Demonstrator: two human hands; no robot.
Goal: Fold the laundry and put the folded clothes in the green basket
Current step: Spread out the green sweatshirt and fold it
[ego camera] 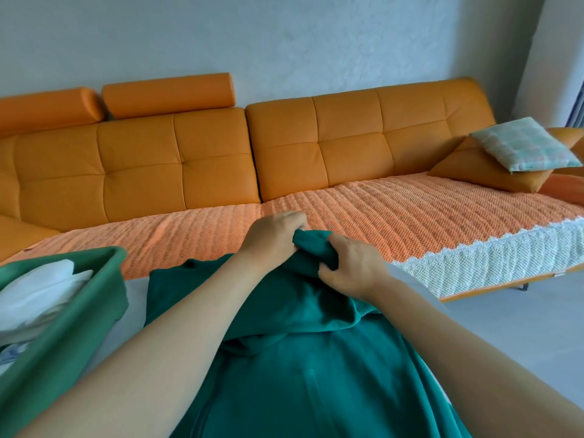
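A large teal garment (pixel 303 358) hangs in front of me, bunched at its top and draping down toward the bottom of the view. My left hand (pixel 271 238) grips the bunched top edge from the left. My right hand (pixel 354 267) grips the same bunch from the right, fingers curled into the cloth. The green basket (pixel 79 314) stands at the lower left, close to my left forearm. White folded cloth (pixel 38 295) lies inside it.
An orange sofa (pixel 189 165) spans the view behind the garment, its seat covered by an orange textured throw (pixel 395 213) with a white lace edge. Two cushions, an orange one (pixel 486 172) and a pale checked one (pixel 521 143), lie at the sofa's right end. Grey floor (pixel 521 327) shows at right.
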